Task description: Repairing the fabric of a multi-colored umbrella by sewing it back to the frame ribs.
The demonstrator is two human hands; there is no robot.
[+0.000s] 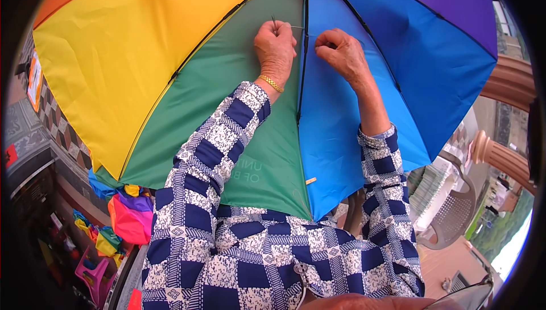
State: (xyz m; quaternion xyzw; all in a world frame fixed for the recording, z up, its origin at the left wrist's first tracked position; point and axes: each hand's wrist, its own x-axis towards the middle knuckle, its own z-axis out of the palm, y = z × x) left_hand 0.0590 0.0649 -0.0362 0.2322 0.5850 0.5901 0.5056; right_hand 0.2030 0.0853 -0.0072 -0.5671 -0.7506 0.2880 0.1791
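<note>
An open rainbow umbrella (165, 105) spreads in front of me, its inner side and dark ribs facing me. My left hand (275, 48) is closed in front of the green panel (239, 122), left of the black rib (306, 43). A thin dark pointed tool (274, 24) sticks up from its fingers; its exact kind is unclear. A fine pale thread or needle (297, 26) runs from these fingertips toward the rib. My right hand (343, 54) is pinched shut in front of the blue panel (330, 122); whatever its fingertips hold is too small to make out.
Several folded colourful umbrellas or cloths (131, 216) lie at the lower left, near a pink plastic stool (95, 276). A grey plastic chair (455, 207) stands at the right, with brown columns (503, 159) behind it.
</note>
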